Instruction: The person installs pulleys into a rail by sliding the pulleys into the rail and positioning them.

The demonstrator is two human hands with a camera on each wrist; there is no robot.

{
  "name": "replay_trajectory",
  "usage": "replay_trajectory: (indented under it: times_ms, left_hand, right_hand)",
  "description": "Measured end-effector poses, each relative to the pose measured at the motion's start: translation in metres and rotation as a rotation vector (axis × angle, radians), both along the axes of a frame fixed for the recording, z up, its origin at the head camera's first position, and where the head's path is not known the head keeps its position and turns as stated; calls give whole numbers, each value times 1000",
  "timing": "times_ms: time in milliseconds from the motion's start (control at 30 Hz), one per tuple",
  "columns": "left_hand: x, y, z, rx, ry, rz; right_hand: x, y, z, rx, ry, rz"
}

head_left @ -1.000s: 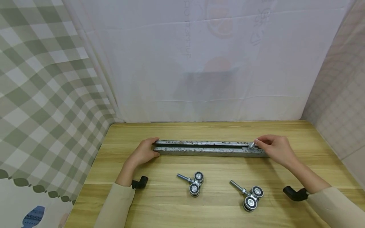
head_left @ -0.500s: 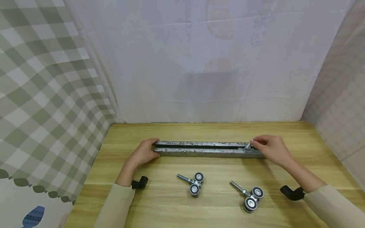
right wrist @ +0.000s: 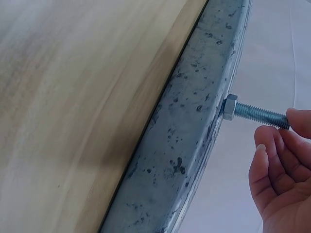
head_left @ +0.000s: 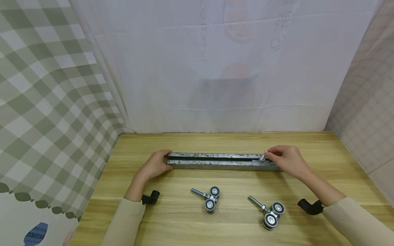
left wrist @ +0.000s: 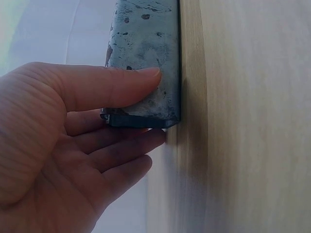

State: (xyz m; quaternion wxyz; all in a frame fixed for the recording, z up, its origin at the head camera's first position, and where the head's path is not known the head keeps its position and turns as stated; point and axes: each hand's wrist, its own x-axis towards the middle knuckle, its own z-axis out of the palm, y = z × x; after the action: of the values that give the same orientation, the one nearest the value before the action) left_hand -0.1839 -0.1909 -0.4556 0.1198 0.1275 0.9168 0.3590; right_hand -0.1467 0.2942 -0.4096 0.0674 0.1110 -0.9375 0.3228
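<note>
A worn metal channel rail (head_left: 212,164) lies across the table with its slot facing up. My left hand (head_left: 156,163) grips its left end, thumb on the near side face, as the left wrist view shows. Out of the slot near the right end sticks a threaded bolt (right wrist: 260,115) with a hex nut (right wrist: 230,107) at its base; whatever it joins inside the rail is hidden. My right hand (head_left: 287,159) pinches the bolt's free tip between thumb and fingers. Two roller trolleys lie nearer me: one roller trolley (head_left: 210,201) at centre, another roller trolley (head_left: 271,215) to its right.
The wooden table (head_left: 172,225) runs back to a white cloth (head_left: 191,116). Green checked cloth (head_left: 61,102) hangs at the left, a pale sheet (head_left: 366,99) at the right. A black wrist mount (head_left: 150,197) sits at my left sleeve, and another black mount (head_left: 310,207) at my right.
My right hand has slid the bolt leftward along the rail's slot, a short way from the right end. The left hand keeps its grip on the left end; both loose trolleys stay put.
</note>
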Motion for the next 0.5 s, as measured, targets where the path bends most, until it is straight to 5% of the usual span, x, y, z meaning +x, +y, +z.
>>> replay_trajectory:
  times_ms: [500]
  left_hand:
    - [-1, -1, -2, 8, -6, 0]
  right_hand:
    - [-3, -17, 1, -9, -43, 21]
